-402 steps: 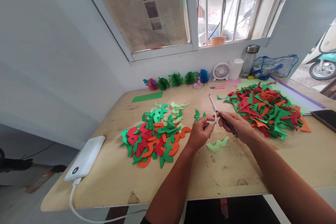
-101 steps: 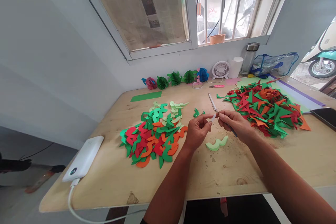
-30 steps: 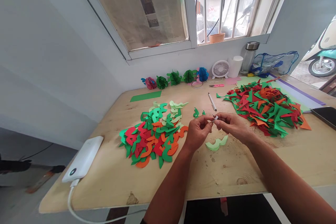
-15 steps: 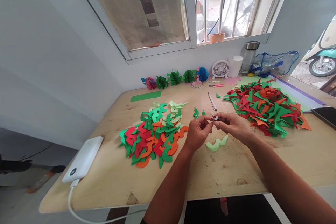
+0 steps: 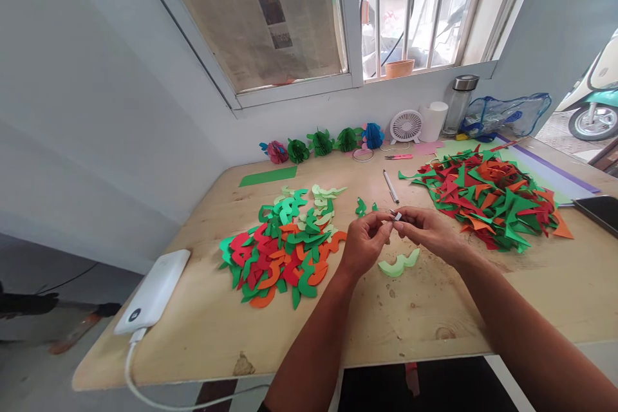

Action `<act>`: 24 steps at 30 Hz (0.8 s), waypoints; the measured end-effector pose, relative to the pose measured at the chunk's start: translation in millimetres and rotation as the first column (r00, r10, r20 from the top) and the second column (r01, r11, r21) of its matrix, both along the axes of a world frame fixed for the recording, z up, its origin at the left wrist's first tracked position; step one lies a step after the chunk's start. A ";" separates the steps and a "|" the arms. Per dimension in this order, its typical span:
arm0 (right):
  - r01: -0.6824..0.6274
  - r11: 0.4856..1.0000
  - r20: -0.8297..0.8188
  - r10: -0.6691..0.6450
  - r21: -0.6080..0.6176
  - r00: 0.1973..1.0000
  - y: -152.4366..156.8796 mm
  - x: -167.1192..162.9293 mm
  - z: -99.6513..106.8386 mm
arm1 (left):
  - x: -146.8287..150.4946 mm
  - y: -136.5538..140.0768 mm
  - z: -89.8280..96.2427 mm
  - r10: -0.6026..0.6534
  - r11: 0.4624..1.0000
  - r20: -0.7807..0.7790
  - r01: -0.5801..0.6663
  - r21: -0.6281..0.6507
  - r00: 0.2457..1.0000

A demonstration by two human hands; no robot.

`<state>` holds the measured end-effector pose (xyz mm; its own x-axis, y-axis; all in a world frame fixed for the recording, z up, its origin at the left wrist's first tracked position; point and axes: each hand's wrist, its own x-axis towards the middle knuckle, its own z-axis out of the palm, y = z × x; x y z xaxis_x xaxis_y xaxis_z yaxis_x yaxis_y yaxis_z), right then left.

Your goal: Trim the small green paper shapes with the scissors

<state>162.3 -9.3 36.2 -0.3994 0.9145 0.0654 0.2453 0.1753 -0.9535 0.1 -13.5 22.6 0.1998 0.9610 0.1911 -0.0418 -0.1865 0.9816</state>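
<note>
My left hand (image 5: 365, 243) and my right hand (image 5: 429, 232) meet over the middle of the table, thumbs and fingers pinched together. Between their fingertips is a small whitish piece with a dark part (image 5: 398, 217), too small and covered for me to tell its kind. Just below the hands lies a pale green wavy paper cutout (image 5: 400, 264). Small dark green paper pieces (image 5: 361, 207) rest behind my left hand. To the left spreads a heap of curved red, orange and green paper cutouts (image 5: 277, 251).
Paper scraps (image 5: 502, 196) are piled at the right, beside a phone (image 5: 599, 214). A pen (image 5: 391, 187) lies behind the hands. Along the wall stand paper turtle-like figures (image 5: 320, 143), a small fan (image 5: 405, 127) and a bottle (image 5: 458, 106). A white power bank (image 5: 153, 293) sits at the left edge.
Both hands stay in almost the same place, still pinched around the small piece. Only the fingertips shift slightly; the things on the table have not moved.
</note>
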 end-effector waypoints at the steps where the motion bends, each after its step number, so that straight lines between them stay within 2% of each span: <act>1: -0.004 1.000 0.001 0.004 0.005 1.000 -0.2 -0.2 0.5 | 0.0 0.1 -0.1 -0.001 1.000 0.001 0.001 0.000 1.000; 14: 0.014 1.000 -0.036 -0.013 0.005 0.999 0.9 0.9 -3.5 | 0.3 0.2 0.2 -0.022 1.000 0.021 0.022 -0.010 1.000; 24: 0.027 0.999 -0.023 -0.026 0.018 0.999 -1.1 0.1 -1.0 | 0.0 3.5 -8.8 -0.018 1.000 0.015 0.018 0.003 1.000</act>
<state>162.4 -10.3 35.2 -0.3732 0.9232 0.0915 0.2281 0.1869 -0.9555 0.1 -10.0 13.9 0.2141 0.9568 0.1968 -0.0594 -0.1884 0.9803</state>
